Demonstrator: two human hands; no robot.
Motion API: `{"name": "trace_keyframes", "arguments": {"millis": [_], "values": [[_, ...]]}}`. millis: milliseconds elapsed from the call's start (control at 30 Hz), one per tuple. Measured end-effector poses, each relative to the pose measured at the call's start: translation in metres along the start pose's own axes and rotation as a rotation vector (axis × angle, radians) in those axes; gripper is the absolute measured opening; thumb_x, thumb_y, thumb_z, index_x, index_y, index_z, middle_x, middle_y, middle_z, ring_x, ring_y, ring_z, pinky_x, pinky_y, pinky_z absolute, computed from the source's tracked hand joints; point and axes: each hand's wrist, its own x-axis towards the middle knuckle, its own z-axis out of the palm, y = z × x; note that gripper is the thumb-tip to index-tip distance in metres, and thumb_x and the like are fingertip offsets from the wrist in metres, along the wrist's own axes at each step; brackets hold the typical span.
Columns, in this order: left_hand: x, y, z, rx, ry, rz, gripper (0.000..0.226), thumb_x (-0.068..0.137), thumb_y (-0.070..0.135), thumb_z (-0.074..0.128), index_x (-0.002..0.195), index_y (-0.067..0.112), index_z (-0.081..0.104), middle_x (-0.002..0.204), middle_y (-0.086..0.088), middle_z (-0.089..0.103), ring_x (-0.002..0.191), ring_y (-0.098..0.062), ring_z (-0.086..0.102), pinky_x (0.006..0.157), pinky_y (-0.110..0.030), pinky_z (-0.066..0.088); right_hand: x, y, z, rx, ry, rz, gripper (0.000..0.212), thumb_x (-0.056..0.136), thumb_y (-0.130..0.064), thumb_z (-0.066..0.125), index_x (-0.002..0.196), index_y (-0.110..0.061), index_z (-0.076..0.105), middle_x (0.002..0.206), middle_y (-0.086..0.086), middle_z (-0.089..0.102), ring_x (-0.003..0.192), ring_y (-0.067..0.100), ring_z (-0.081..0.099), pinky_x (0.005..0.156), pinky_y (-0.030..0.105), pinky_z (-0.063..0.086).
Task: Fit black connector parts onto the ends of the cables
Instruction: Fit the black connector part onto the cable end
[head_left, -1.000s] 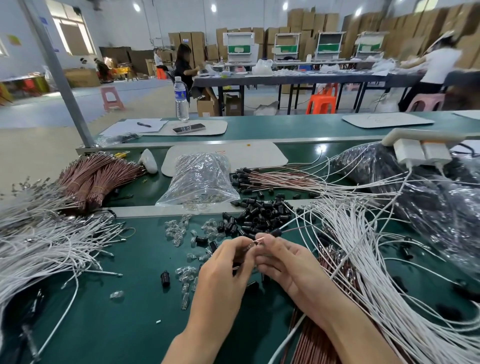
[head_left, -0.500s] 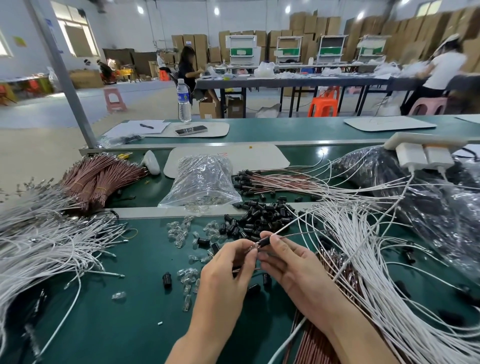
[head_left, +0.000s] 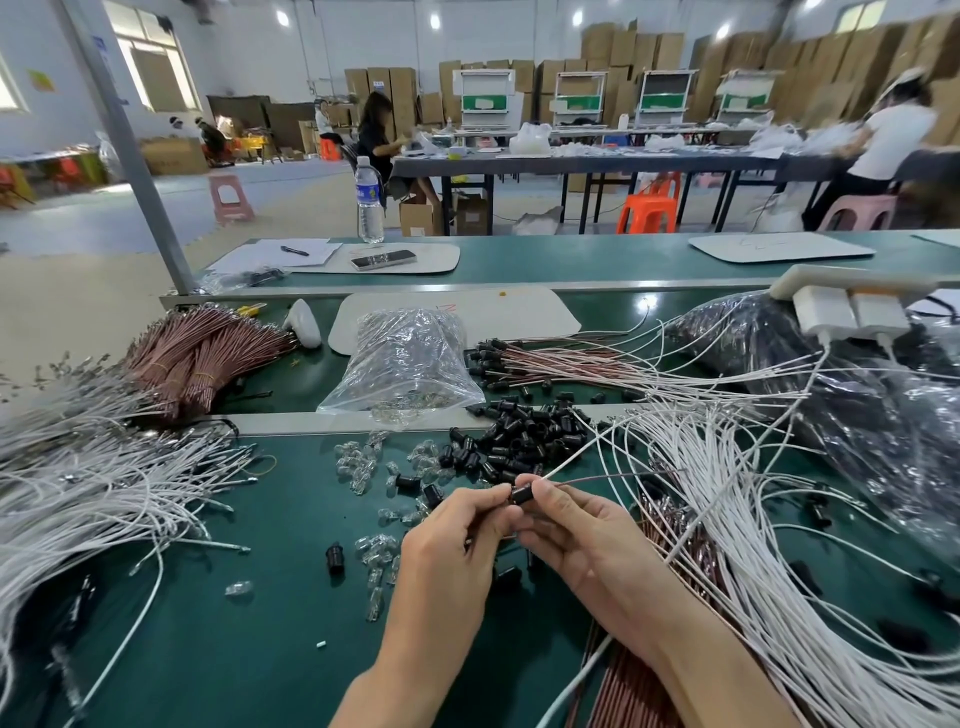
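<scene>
Over the green bench, my left hand (head_left: 457, 540) and my right hand (head_left: 576, 525) meet fingertip to fingertip around one black connector part (head_left: 521, 493). Both pinch it. A white cable (head_left: 576, 457) and a thin brown cable (head_left: 613, 478) run from the connector up and to the right. Just beyond my hands lies a pile of loose black connector parts (head_left: 519, 431). Brown cables with black connectors on their ends (head_left: 519, 358) lie behind that pile.
Loose white cables (head_left: 753, 519) spread to the right, more white cables (head_left: 93, 483) to the left, bundled brown cables (head_left: 197, 353) at back left. Clear small bulbs (head_left: 363, 462) lie scattered beside a clear bag (head_left: 405, 358). A dark plastic bag (head_left: 857, 395) sits right.
The black connector part has slid along the cables into my fingertips; earlier it sat farther out on the cables. My hands stay close together in the same spot.
</scene>
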Motion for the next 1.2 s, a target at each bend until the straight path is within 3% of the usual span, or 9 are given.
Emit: {"name": "trace_keyframes", "arguments": {"millis": [133,367,467,633,867,1067,1200], "values": [[0.0008,-0.0006,0.0004,-0.04,-0.018,-0.025,0.032,0.09,0.019,0.071,0.104,0.048,0.066,0.098,0.024,0.073,0.089,0.0,0.072,0.079,-0.015,0.055,-0.0002,0.0004,-0.0006,-0.007,-0.008,0.014,0.027,0.085,-0.022,0.071,0.105,-0.006,0.079,0.096,0.017,0.075,0.081,0.017,0.073,0.072,0.024,0.059],[0.0054,0.0053,-0.0004,0.036,-0.027,0.032,0.021,0.094,0.036,0.062,0.109,0.051,0.059,0.104,0.027,0.067,0.095,0.001,0.068,0.079,-0.011,0.051,0.0026,-0.0004,0.0014,0.046,0.136,-0.091,0.015,0.078,-0.017,0.075,0.09,-0.013,0.082,0.088,0.01,0.075,0.08,0.017,0.074,0.069,0.022,0.059],[0.0049,0.005,0.0004,0.047,-0.067,0.006,0.014,0.096,0.046,0.059,0.109,0.05,0.057,0.1,0.025,0.067,0.091,-0.002,0.067,0.074,-0.012,0.05,0.0026,0.0021,0.0023,-0.029,0.141,-0.14,0.015,0.074,-0.02,0.079,0.088,-0.015,0.081,0.092,0.01,0.075,0.086,0.019,0.074,0.071,0.023,0.06],[0.0057,0.0052,-0.0005,0.083,-0.112,0.003,0.022,0.096,0.053,0.055,0.111,0.039,0.063,0.099,0.023,0.069,0.091,-0.003,0.067,0.073,-0.018,0.052,0.0007,0.006,0.0031,-0.175,0.113,-0.184,0.017,0.07,-0.028,0.081,0.085,-0.02,0.08,0.091,0.009,0.076,0.087,0.021,0.074,0.072,0.024,0.059],[0.0042,0.0018,-0.0031,0.105,-0.079,-0.024,0.018,0.098,0.059,0.048,0.105,0.044,0.056,0.092,0.024,0.065,0.08,-0.004,0.065,0.064,-0.014,0.047,0.0034,0.0066,-0.0009,-0.224,0.279,-0.247,0.03,0.077,-0.026,0.069,0.098,-0.005,0.07,0.086,0.011,0.078,0.078,0.016,0.074,0.068,0.02,0.057],[0.0071,0.0007,-0.0019,-0.023,-0.075,-0.088,0.013,0.096,0.057,0.05,0.104,0.05,0.055,0.09,0.017,0.068,0.076,-0.011,0.065,0.061,-0.021,0.051,0.0017,0.0073,0.0044,-0.012,0.09,-0.173,0.03,0.083,-0.023,0.069,0.107,-0.005,0.065,0.104,0.017,0.076,0.091,0.023,0.074,0.071,0.026,0.059],[0.0062,0.0041,-0.001,0.022,-0.108,-0.063,0.021,0.095,0.064,0.05,0.11,0.05,0.052,0.093,0.021,0.068,0.074,-0.006,0.065,0.062,-0.013,0.047,0.0026,0.0094,0.0082,-0.069,0.11,-0.203,0.019,0.07,-0.025,0.079,0.087,-0.016,0.079,0.092,0.011,0.076,0.09,0.024,0.075,0.074,0.027,0.06]]}}
